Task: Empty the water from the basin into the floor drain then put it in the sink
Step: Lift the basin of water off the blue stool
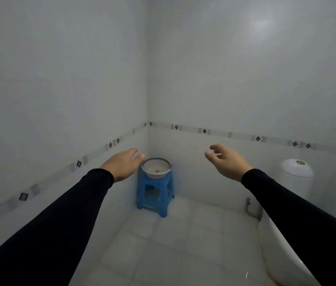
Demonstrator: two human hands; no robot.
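A white basin [156, 168] with a dark rim stands on a blue plastic stool [155, 194] in the far corner of a white-tiled bathroom. A small mark shows on its inside bottom; whether it holds water I cannot tell. My left hand [124, 164] is stretched out, empty, with its fingertips just left of the basin's rim in the picture. My right hand [226, 159] is also out in front, to the right of the basin and well apart from it, fingers spread and slightly curled. Both arms wear black sleeves. No floor drain or sink is in view.
A white toilet [280, 244] with its tank [297, 172] stands against the right wall, partly behind my right arm. A water valve [248, 203] sticks out low on that wall. Pale floor tiles [173, 244] run from me to the stool.
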